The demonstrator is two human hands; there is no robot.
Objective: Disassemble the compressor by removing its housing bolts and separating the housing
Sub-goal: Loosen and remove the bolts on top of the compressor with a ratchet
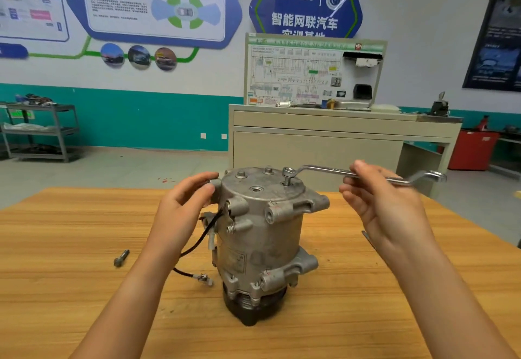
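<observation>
A grey metal compressor [262, 234] stands upright on the wooden table [70, 246], pulley end down. Its top cover carries bolts; one bolt [287, 180] stands raised out of its hole with the ring end of a double-ended wrench [332, 172] seated on its head. Two more bolts [241, 173] sit low in the cover. My right hand [380, 203] pinches the wrench shaft between thumb and fingers, right of the compressor. My left hand [191, 200] grips a lug on the upper left of the housing. A loose bolt [121, 258] lies on the table to the left.
A black wire with a connector [204, 278] hangs off the compressor's left side onto the table. Beyond the table stand a beige bench [338, 133] with a wiring display board, a metal shelf cart [42, 133] at the left and a red cabinet [470, 150] at the right.
</observation>
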